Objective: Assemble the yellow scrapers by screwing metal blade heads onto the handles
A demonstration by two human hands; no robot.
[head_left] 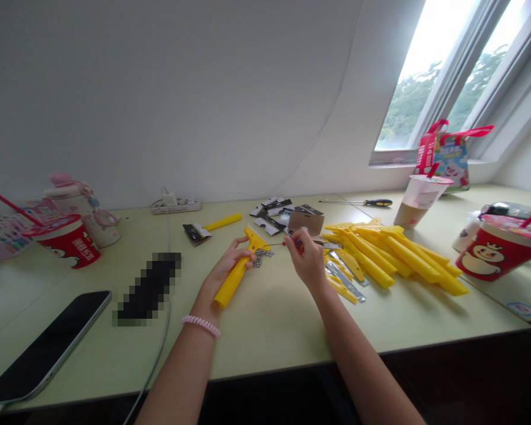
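Note:
My left hand (226, 261) is wrapped round a yellow scraper handle (230, 285), its wide head tilted up and away from me. In my right hand (308, 255) is a small screwdriver (275, 244) with a red grip, mostly hidden by the fingers. Its thin shaft points left and reaches the scraper's head; whether it sits in a screw is too small to tell. A little heap of metal screws (261, 258) lies just behind the handle. Right of my right hand are metal blades (336, 273) with yellow plastic pieces (352, 265), beside several yellow handles (396, 251) in a pile.
Black-and-white cards (269, 225) and a yellow scraper (223, 221) lie toward the wall. A longer screwdriver (378, 203) is at the back. Drinks (425, 198), a red cup (491, 251), a tablet (48, 345) and a cable (161, 348) surround the work area.

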